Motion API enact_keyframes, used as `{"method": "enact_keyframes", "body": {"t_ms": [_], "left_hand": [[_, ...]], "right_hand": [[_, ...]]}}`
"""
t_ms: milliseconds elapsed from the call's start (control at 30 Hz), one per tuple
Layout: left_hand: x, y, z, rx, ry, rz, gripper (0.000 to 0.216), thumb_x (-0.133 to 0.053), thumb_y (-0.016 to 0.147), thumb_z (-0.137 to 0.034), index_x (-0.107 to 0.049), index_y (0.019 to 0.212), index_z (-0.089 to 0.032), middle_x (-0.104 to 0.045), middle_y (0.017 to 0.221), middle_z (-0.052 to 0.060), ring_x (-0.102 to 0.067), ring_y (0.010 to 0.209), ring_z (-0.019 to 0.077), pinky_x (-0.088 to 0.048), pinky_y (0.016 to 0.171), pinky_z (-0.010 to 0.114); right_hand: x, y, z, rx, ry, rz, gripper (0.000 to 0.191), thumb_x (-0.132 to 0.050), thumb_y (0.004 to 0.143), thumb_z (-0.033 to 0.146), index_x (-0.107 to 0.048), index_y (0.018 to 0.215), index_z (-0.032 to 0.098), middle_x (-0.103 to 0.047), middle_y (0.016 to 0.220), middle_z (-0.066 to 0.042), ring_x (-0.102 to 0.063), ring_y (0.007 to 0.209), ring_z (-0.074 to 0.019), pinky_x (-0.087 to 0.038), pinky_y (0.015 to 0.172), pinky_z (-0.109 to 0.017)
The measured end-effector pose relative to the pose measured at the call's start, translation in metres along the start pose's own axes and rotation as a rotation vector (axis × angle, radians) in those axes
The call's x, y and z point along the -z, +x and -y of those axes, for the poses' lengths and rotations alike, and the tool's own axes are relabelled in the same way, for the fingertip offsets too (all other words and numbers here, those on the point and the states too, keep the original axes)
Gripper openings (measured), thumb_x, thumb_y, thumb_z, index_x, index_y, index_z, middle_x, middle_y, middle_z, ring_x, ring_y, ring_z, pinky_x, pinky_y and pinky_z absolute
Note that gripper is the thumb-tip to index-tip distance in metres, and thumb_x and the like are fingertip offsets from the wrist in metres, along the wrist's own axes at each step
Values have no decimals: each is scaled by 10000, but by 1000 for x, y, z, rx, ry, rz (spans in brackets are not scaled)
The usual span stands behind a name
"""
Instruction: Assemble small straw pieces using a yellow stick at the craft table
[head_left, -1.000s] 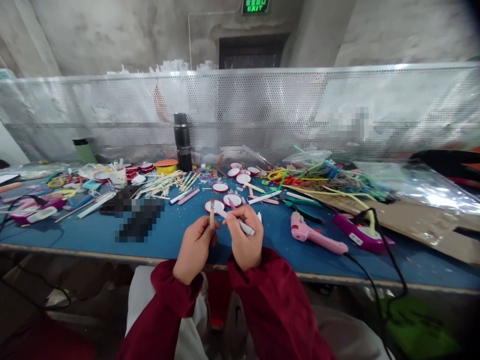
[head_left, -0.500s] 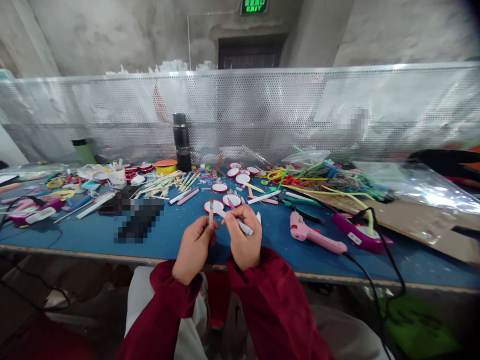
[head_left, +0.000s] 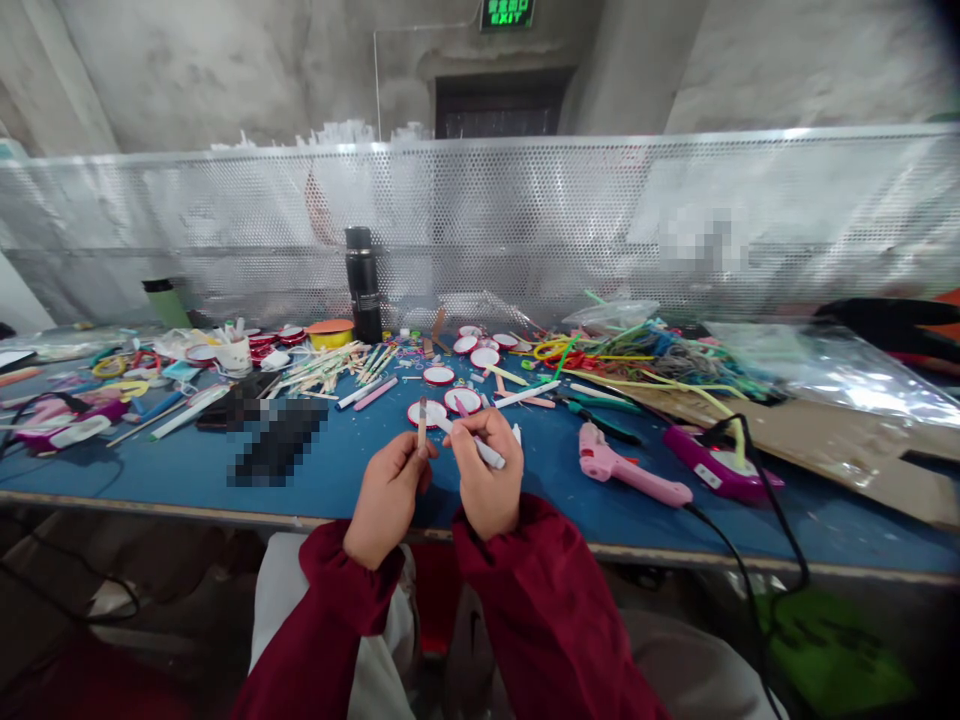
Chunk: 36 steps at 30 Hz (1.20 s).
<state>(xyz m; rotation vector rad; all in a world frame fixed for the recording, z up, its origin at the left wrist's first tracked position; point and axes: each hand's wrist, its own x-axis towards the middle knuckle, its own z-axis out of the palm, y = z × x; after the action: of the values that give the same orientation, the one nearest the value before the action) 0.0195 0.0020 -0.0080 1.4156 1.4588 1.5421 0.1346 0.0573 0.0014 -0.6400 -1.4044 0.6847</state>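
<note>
Held upright in the closed fingers of my left hand (head_left: 390, 495) is a flat wooden craft stick (head_left: 422, 428), its upper part darker than the rest. My right hand (head_left: 489, 478) grips a white marker (head_left: 489, 454), its tip end pointing left toward the stick. I cannot tell whether the tip touches the wood. Just beyond the fingers lie white round discs with red rims (head_left: 463, 401), one of them partly behind the stick (head_left: 429, 413).
A pink hot glue gun (head_left: 630, 472) and a purple box with a cable (head_left: 720, 463) lie at right. Green-handled pliers (head_left: 604, 420) rest behind them. Loose sticks (head_left: 330, 368), a black bottle (head_left: 364, 290) and a pile of colourful pipe cleaners (head_left: 660, 350) stand farther back.
Almost nothing differs. Both hands keep their grip on the stick and the marker, with at most a very slight shift.
</note>
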Motion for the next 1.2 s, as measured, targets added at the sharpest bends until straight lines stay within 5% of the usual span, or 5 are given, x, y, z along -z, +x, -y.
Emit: {"method": "enact_keyframes", "body": {"t_ms": [1200], "left_hand": [[0, 0, 3, -19, -2, 8, 276, -503, 964, -420, -600, 891, -172, -472, 601, -50, -392, 570, 114, -285, 562, 255]], "right_hand": [[0, 1, 3, 15, 3, 10, 184, -590, 877, 264, -578, 700, 217, -579, 685, 12, -510, 657, -152, -398, 637, -298]]}}
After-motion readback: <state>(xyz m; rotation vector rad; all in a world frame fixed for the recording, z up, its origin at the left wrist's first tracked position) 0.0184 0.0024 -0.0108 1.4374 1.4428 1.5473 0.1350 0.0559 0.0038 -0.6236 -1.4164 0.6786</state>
